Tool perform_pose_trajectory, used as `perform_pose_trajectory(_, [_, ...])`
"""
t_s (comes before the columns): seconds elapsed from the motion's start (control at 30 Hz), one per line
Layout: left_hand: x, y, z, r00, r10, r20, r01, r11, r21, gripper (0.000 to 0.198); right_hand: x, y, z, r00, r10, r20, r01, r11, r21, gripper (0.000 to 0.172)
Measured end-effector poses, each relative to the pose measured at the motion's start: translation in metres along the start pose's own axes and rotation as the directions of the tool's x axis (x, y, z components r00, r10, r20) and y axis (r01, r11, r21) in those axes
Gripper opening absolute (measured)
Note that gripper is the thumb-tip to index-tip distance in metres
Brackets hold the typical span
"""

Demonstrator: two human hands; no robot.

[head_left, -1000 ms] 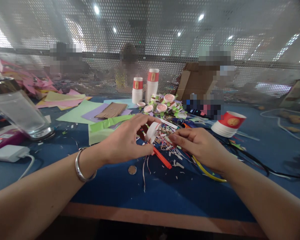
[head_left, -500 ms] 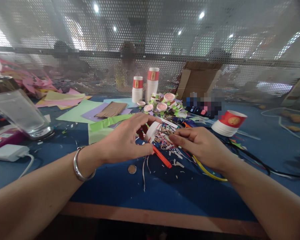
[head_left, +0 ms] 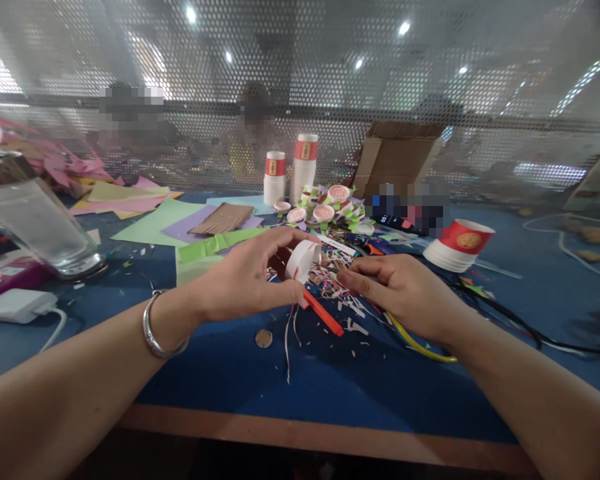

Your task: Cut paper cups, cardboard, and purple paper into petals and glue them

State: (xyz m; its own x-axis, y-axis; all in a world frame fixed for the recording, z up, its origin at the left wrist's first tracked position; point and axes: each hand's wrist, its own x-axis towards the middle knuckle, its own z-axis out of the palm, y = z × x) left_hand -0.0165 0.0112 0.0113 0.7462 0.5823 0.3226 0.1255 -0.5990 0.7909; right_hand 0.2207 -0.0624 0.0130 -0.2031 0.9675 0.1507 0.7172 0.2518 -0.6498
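My left hand (head_left: 257, 277), with a silver bangle at its wrist, holds a short white piece cut from a paper cup (head_left: 303, 259) between the thumb and the fingers. The piece is round and faces partly toward my right hand (head_left: 397, 290). Thumb and fingers of that hand are pinched together, close to the right of the cup piece; what they hold, if anything, is too small to make out. An orange-red craft tool (head_left: 324, 313) lies on the blue table just below. Under and between both hands spreads a heap of paper scraps (head_left: 337, 283).
Stacked paper cups (head_left: 305, 170) stand at the back, beside round pink-topped pieces with green tabs (head_left: 324, 213). A red-and-white cup (head_left: 460, 245) tilts at right. Colored paper (head_left: 153, 223) and a glass (head_left: 55, 230) are on the left; a yellow cable (head_left: 420, 350) curves below my right hand.
The white cup piece has turned in my left hand and shows more of its round side. My right hand has hardly moved.
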Motion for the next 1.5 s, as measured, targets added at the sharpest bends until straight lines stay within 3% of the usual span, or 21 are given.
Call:
perform_pose_trajectory(0.63, [0.001, -0.0019, 0.0015, 0.998, 0.04, -0.054, -0.038, 0.999, 0.035, 0.058, -0.0017, 0.004, 0.0031, 0.999, 0.033, 0.019, -0.032, 0.998, -0.051, 0.059])
perform_pose_trajectory(0.9, [0.0009, 0.0007, 0.0062, 0.991, 0.097, -0.088, -0.097, 0.995, 0.003, 0.047, -0.0028, -0.0009, 0.0028, 1.0, 0.006, -0.028, -0.007, 1.0, -0.015, 0.059])
perform_pose_trajectory(1.5, [-0.0013, 0.0012, 0.0074, 0.979, 0.163, -0.125, -0.143, 0.978, 0.152, 0.046, -0.0043, -0.0003, 0.0018, 0.999, -0.015, -0.03, 0.013, 0.998, -0.064, 0.053])
